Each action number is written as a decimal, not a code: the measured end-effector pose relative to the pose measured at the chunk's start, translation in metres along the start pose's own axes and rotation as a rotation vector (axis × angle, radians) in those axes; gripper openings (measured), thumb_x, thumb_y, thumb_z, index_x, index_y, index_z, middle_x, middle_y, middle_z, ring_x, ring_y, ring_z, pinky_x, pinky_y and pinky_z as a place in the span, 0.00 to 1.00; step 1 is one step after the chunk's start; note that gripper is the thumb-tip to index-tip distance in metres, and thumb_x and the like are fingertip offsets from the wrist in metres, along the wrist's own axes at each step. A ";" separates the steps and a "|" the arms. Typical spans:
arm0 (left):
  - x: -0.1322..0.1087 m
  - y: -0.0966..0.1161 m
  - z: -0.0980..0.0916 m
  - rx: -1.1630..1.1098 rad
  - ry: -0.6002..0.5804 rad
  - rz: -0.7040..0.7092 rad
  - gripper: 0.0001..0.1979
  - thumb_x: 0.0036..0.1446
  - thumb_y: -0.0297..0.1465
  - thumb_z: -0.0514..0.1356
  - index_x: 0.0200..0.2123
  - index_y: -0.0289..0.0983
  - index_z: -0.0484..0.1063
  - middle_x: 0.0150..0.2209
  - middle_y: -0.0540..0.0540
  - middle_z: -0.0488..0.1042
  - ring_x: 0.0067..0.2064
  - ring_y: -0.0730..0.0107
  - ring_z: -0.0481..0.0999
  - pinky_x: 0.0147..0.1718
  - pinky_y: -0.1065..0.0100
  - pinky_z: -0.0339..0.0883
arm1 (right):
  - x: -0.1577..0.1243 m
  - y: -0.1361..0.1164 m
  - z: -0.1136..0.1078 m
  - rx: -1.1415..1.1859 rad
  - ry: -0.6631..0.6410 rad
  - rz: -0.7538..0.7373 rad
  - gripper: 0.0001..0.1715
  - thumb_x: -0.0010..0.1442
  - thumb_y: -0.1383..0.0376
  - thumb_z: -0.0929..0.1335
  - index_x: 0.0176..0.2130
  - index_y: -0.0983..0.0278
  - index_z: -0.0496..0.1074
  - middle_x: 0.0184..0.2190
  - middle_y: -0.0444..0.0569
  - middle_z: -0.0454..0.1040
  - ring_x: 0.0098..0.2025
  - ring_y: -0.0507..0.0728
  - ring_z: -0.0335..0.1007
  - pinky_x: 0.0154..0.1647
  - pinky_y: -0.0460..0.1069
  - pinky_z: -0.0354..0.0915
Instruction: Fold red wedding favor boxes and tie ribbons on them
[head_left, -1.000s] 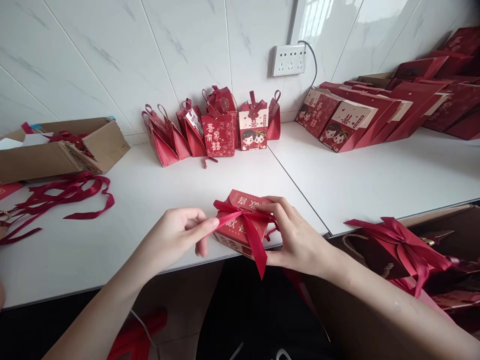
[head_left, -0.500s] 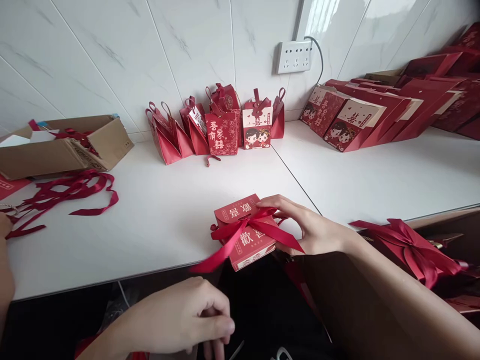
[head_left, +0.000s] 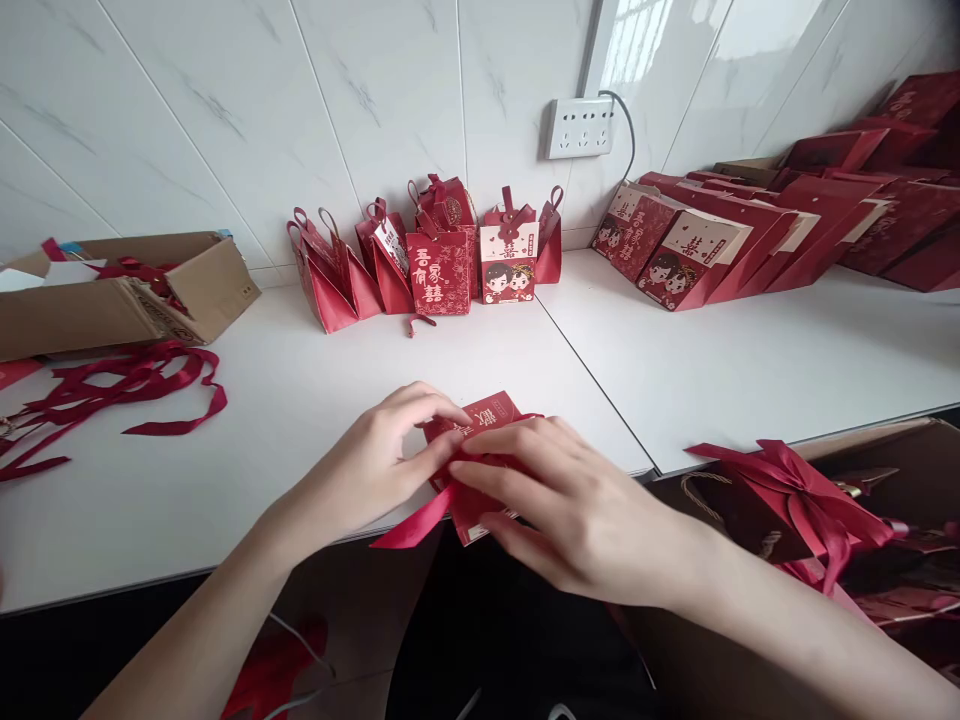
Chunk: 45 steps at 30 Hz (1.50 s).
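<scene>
Left hand (head_left: 382,455) and right hand (head_left: 574,505) touched the red gift box (head_left: 489,408) (satin ribbon (head_left: 416,522) trailing leftward); whether either grip was closed, I couldn't tell

The gift box (head_left: 466,512) appears to be of smooth, matt card, its ribbon (head_left: 416,522) of glossy, satin-like cloth, the carton (head_left: 234,285) of rather dull cardboard, the socket panel (head_left: 581,128) of plastic, and the wall tiles (head_left: 225,110) look shiny.

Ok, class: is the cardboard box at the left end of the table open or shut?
Open. Its top is uncovered: looking down into the cardboard box, you can see red ribbon inside.
</scene>
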<state>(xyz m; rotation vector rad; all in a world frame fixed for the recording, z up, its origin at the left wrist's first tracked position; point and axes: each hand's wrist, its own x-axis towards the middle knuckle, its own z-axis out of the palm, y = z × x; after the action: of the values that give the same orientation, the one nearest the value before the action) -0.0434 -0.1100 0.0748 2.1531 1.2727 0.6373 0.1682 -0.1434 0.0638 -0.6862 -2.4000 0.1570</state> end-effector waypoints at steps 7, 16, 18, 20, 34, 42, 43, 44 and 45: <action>-0.002 -0.015 0.016 -0.048 0.009 0.139 0.12 0.63 0.29 0.49 0.42 0.42 0.72 0.46 0.46 0.72 0.52 0.63 0.69 0.52 0.63 0.64 | 0.014 0.012 0.017 0.138 0.028 0.050 0.08 0.65 0.69 0.61 0.36 0.65 0.69 0.33 0.51 0.73 0.36 0.56 0.69 0.39 0.52 0.65; -0.003 -0.027 0.026 0.006 0.053 0.235 0.16 0.65 0.26 0.44 0.46 0.41 0.70 0.47 0.44 0.70 0.52 0.65 0.68 0.52 0.63 0.64 | 0.027 0.056 -0.048 0.820 0.933 0.430 0.10 0.59 0.66 0.67 0.26 0.61 0.65 0.22 0.39 0.63 0.23 0.48 0.63 0.27 0.46 0.63; -0.001 -0.021 0.022 0.007 0.048 0.218 0.15 0.65 0.28 0.45 0.46 0.40 0.70 0.47 0.44 0.71 0.52 0.65 0.69 0.52 0.62 0.64 | 0.028 0.063 -0.057 0.806 0.940 0.461 0.09 0.56 0.68 0.69 0.26 0.61 0.67 0.21 0.39 0.63 0.21 0.47 0.62 0.26 0.46 0.63; 0.003 -0.011 0.021 0.048 0.064 0.193 0.13 0.64 0.31 0.48 0.47 0.40 0.69 0.48 0.43 0.71 0.52 0.63 0.69 0.52 0.60 0.63 | 0.027 0.068 -0.058 0.799 0.843 0.525 0.07 0.54 0.67 0.70 0.26 0.62 0.68 0.20 0.39 0.65 0.21 0.47 0.63 0.26 0.46 0.63; 0.045 0.009 0.018 -0.386 0.160 -0.029 0.10 0.56 0.39 0.58 0.31 0.37 0.68 0.30 0.47 0.75 0.34 0.66 0.75 0.35 0.67 0.67 | 0.037 0.074 -0.068 0.801 0.817 0.560 0.09 0.54 0.61 0.69 0.27 0.61 0.64 0.26 0.42 0.67 0.28 0.50 0.67 0.28 0.47 0.69; 0.054 -0.002 -0.031 -0.986 0.531 -0.016 0.18 0.44 0.42 0.68 0.30 0.35 0.68 0.22 0.52 0.69 0.25 0.74 0.70 0.21 0.74 0.60 | 0.046 0.099 -0.078 0.804 0.884 0.621 0.13 0.49 0.61 0.72 0.24 0.63 0.65 0.20 0.40 0.66 0.22 0.48 0.65 0.26 0.47 0.70; 0.056 0.000 -0.037 -0.980 0.550 -0.001 0.18 0.44 0.41 0.68 0.29 0.34 0.68 0.23 0.51 0.70 0.27 0.73 0.72 0.22 0.74 0.61 | 0.048 0.100 -0.078 0.802 0.864 0.620 0.14 0.48 0.60 0.73 0.24 0.63 0.66 0.19 0.39 0.65 0.22 0.48 0.64 0.26 0.48 0.70; 0.058 0.003 -0.041 -0.964 0.552 0.021 0.17 0.44 0.41 0.68 0.29 0.34 0.68 0.24 0.50 0.70 0.28 0.72 0.73 0.23 0.73 0.62 | 0.052 0.101 -0.077 0.811 0.834 0.614 0.15 0.47 0.59 0.73 0.24 0.64 0.66 0.19 0.40 0.66 0.21 0.48 0.64 0.27 0.48 0.70; 0.061 0.007 -0.045 -0.941 0.539 0.047 0.16 0.45 0.40 0.68 0.29 0.34 0.69 0.25 0.49 0.71 0.29 0.70 0.73 0.24 0.72 0.64 | 0.056 0.101 -0.077 0.820 0.793 0.603 0.16 0.46 0.58 0.74 0.24 0.65 0.67 0.19 0.40 0.66 0.22 0.48 0.65 0.27 0.49 0.70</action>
<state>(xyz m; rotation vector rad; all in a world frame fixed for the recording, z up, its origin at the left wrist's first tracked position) -0.0411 -0.0485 0.1194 1.2561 0.8643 1.5371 0.2211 -0.0321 0.1277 -0.8240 -1.1612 0.8740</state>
